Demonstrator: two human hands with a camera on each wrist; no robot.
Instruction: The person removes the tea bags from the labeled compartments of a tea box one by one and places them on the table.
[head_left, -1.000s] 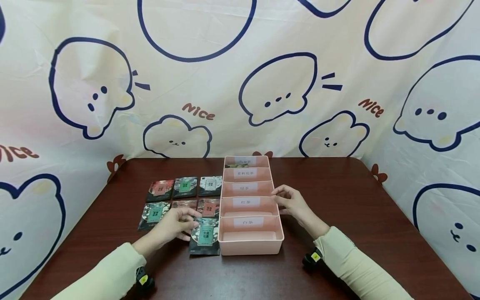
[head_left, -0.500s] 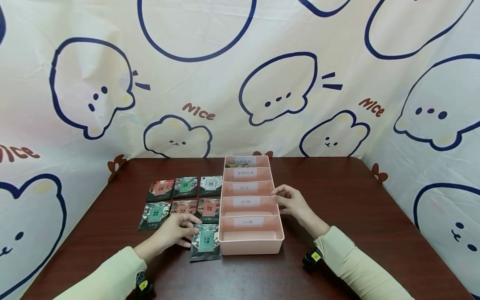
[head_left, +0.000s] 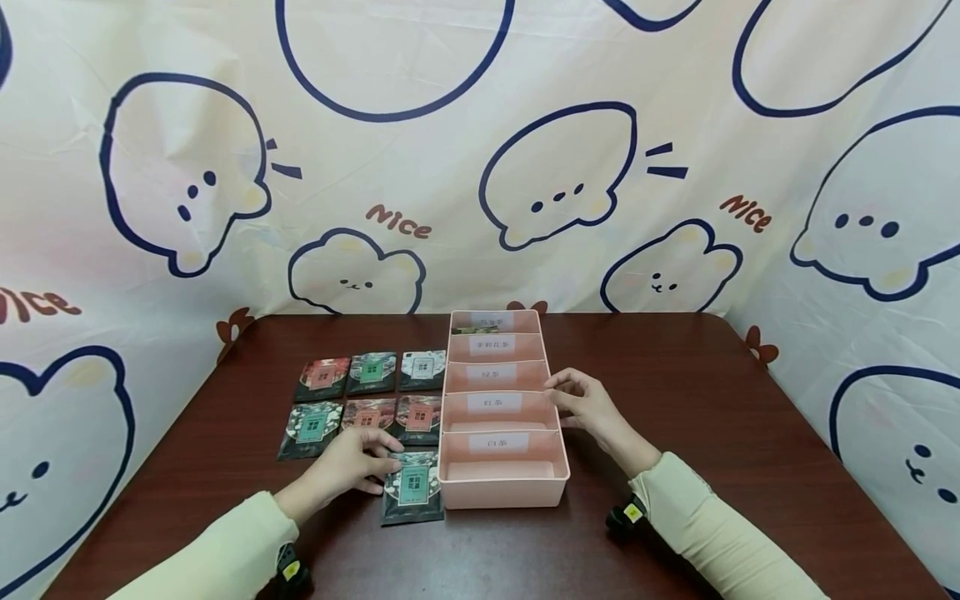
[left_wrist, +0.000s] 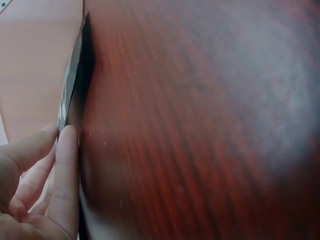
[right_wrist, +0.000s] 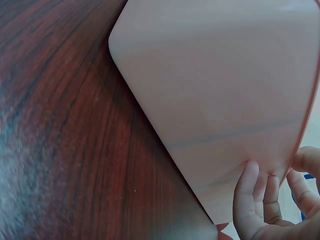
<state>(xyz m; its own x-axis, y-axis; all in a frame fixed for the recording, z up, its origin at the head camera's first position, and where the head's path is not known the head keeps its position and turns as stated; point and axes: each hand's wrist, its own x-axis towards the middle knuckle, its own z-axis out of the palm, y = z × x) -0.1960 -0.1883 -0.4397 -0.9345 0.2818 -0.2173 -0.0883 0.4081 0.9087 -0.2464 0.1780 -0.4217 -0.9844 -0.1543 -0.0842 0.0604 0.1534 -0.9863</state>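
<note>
My left hand (head_left: 345,463) pinches the left edge of a dark tea sachet (head_left: 414,500) with a green label, between thumb and fingers. In the left wrist view the sachet (left_wrist: 75,70) appears edge-on, slightly raised from the wood at its far end. It lies beside the near left side of a pink divided storage box (head_left: 504,496). My right hand (head_left: 596,417) holds that box's right side: in the right wrist view the thumb is at the rim and the other fingers touch the outer wall (right_wrist: 210,90).
Behind the held sachet, several more tea sachets (head_left: 311,427) lie in two rows on the brown table (head_left: 675,375). Each box compartment bears a white label (head_left: 498,442). Something green (head_left: 475,330) sits in the farthest compartment. A patterned cloth (head_left: 450,167) hangs behind the table.
The green-labelled sachet has slid a little toward me along the box, away from the sachets behind it. My left hand has shifted slightly with it. My right hand stays at the box's side.
</note>
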